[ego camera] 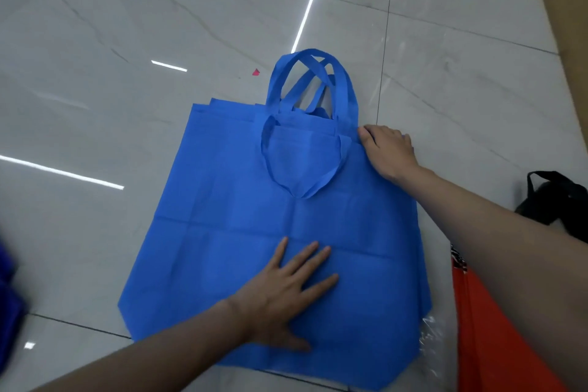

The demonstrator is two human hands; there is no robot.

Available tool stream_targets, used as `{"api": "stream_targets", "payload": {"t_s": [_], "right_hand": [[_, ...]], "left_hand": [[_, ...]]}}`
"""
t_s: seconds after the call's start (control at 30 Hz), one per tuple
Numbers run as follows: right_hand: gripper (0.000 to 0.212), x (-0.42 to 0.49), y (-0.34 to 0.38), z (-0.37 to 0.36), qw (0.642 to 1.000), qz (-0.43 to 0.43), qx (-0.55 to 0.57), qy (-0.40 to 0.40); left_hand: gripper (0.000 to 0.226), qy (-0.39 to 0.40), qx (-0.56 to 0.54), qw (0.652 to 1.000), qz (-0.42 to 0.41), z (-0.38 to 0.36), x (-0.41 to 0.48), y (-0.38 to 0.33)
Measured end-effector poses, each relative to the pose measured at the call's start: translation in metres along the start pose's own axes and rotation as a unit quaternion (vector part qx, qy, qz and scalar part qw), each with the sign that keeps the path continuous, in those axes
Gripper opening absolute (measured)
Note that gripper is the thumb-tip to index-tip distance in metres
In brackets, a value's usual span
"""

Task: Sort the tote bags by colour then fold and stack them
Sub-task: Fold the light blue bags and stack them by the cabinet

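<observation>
A stack of blue tote bags (222,200) lies flat on the tiled floor, edges roughly lined up. The top bag's handle (302,191) is laid back onto its face; other handles (313,73) stick out past the far edge. My left hand (286,293) presses flat on the lower middle of the top bag, fingers spread. My right hand (389,149) grips the stack's upper right corner, fingers curled over the edge. An orange tote bag (486,337) lies at the right, partly under my right forearm. A black tote bag (550,197) sits at the far right.
Glossy grey floor tiles (127,25) surround the bags. A clear plastic wrapper (436,347) lies between the blue stack and the orange bag. Dark blue fabric (8,305) shows at the left edge. A small red scrap (256,72) lies beyond the stack.
</observation>
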State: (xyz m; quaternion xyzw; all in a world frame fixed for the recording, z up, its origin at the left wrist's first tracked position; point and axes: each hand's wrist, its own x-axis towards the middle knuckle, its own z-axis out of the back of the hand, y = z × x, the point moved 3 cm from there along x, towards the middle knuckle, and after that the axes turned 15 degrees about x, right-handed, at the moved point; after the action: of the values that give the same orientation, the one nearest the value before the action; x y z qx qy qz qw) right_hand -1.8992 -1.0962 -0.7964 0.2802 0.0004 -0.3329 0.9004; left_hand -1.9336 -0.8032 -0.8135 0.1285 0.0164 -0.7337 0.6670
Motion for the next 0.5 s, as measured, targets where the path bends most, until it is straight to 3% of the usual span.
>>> {"api": "stream_targets", "payload": {"t_s": [0.13, 0.23, 0.5], "right_hand": [[0.051, -0.004, 0.003, 0.008, 1.0, 0.01, -0.014, -0.001], [0.047, -0.004, 0.004, 0.011, 0.999, 0.029, -0.025, 0.001], [0.056, -0.011, 0.008, 0.005, 0.999, 0.034, -0.038, 0.018]], "left_hand": [[0.103, -0.028, 0.012, 0.999, -0.041, 0.006, -0.002, -0.008], [0.117, -0.026, 0.034, 0.995, -0.091, 0.001, -0.008, -0.027], [0.103, -0.011, 0.007, 1.0, 0.005, 0.0, 0.011, 0.004]]}}
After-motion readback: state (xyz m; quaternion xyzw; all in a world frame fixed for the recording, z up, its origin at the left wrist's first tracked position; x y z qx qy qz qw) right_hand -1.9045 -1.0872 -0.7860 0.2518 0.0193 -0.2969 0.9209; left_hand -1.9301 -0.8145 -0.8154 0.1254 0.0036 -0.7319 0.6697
